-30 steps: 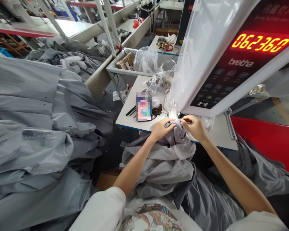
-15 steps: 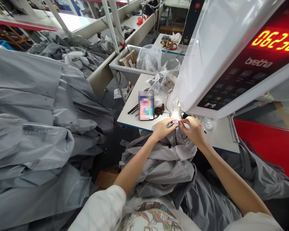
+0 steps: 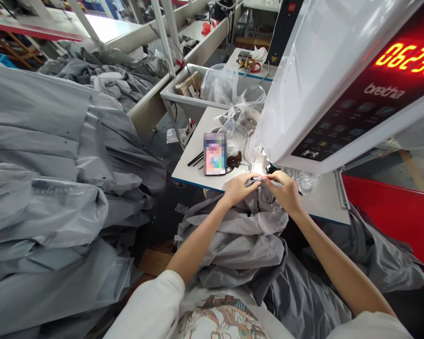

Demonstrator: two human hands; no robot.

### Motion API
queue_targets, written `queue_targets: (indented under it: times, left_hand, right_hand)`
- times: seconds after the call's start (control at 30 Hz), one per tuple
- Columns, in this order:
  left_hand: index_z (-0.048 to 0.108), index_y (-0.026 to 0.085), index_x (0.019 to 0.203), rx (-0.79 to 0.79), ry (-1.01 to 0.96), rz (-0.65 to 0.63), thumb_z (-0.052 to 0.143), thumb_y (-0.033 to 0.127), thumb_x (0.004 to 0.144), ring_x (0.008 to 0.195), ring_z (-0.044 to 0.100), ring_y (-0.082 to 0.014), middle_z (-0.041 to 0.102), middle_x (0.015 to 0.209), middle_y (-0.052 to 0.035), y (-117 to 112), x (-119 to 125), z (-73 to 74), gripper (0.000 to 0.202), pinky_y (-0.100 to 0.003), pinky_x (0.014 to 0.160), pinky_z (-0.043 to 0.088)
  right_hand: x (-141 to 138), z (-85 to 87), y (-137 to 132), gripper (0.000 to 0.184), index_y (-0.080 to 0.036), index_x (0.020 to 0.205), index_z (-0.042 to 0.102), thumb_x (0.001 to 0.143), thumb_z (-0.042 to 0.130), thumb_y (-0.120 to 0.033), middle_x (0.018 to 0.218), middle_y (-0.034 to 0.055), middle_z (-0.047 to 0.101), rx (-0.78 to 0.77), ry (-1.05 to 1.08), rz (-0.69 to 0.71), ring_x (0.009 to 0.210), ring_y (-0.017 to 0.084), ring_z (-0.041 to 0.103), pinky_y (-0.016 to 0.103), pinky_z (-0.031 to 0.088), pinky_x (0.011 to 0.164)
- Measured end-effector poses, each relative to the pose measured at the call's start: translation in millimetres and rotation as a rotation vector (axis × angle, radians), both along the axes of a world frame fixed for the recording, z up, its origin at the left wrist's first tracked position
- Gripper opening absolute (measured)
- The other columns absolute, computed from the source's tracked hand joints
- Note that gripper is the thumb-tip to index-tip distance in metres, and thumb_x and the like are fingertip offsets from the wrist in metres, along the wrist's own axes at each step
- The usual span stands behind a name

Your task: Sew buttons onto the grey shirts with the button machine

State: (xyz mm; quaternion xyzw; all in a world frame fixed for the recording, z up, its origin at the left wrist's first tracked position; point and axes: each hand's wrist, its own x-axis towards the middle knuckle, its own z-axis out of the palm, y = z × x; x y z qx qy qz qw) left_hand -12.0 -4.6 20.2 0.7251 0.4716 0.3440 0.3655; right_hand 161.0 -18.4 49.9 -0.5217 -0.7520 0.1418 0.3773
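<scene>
A crumpled grey garment (image 3: 240, 240) lies in my lap and runs up to the edge of the white machine table (image 3: 205, 165). My left hand (image 3: 237, 188) pinches a fold of the garment at the table edge, fingers closed. My right hand (image 3: 285, 190) grips the same fold from the right, fingers closed, almost touching the left hand. Both hands sit right under the white machine head (image 3: 325, 84) with its red number display (image 3: 408, 59).
A tall stack of grey garments (image 3: 49, 188) fills the left. A phone (image 3: 215, 154), dark tools and clear plastic bags (image 3: 238, 120) lie on the table. A grey bin (image 3: 183, 96) stands behind it. A red panel (image 3: 392, 212) is at the right.
The hands have stayed at the table edge on the same fold, with the right fingers shifting slightly. My view has drifted a little to the left.
</scene>
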Motion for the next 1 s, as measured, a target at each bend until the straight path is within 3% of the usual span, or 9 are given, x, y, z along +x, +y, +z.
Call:
queue_targets:
  times: [0.57,0.77,0.9,1.0]
  left_hand:
    - [0.066,0.031,0.115,0.01,-0.003,-0.003,0.056,0.036,0.089,0.108,0.062,-0.0176,0.069,0.116,0.003,0.3,0.0,-1.2,0.028,-0.027,0.095,0.046]
    - [0.066,0.028,0.113,0.023,0.003,0.002,0.057,0.036,0.089,0.107,0.062,-0.0168,0.068,0.116,0.0028,0.2,-0.2,-2.6,0.027,-0.025,0.094,0.046]
    - [0.066,0.027,0.113,0.016,0.007,-0.001,0.058,0.035,0.088,0.109,0.062,-0.0168,0.068,0.116,0.0025,-0.1,0.2,-1.6,0.027,-0.025,0.094,0.045]
    - [0.066,0.027,0.113,0.018,-0.005,0.001,0.058,0.035,0.088,0.108,0.062,-0.0166,0.069,0.115,0.0021,0.1,0.7,-2.1,0.027,-0.025,0.094,0.045]
  right_hand:
    - [6.6,-3.1,8.2,0.027,-0.02,0.085,0.066,0.084,0.061,-0.046,0.087,0.0049,0.066,-0.175,0.051,0.018,0.075,0.018,0.061,0.032,0.049,0.072]
    - [4.8,-6.5,4.7,0.026,-0.02,0.086,0.067,0.083,0.061,-0.045,0.088,0.0044,0.067,-0.157,0.149,-0.002,0.074,0.017,0.06,0.03,0.048,0.071]
    - [6.3,-5.4,1.9,0.03,-0.02,0.091,0.066,0.081,0.062,-0.048,0.091,0.0056,0.067,-0.136,0.162,-0.052,0.076,0.018,0.061,0.031,0.049,0.071]
    - [4.9,-8.1,-2.7,0.031,-0.019,0.092,0.064,0.087,0.053,-0.047,0.093,0.007,0.067,-0.113,0.214,-0.134,0.082,0.019,0.062,0.031,0.048,0.073]
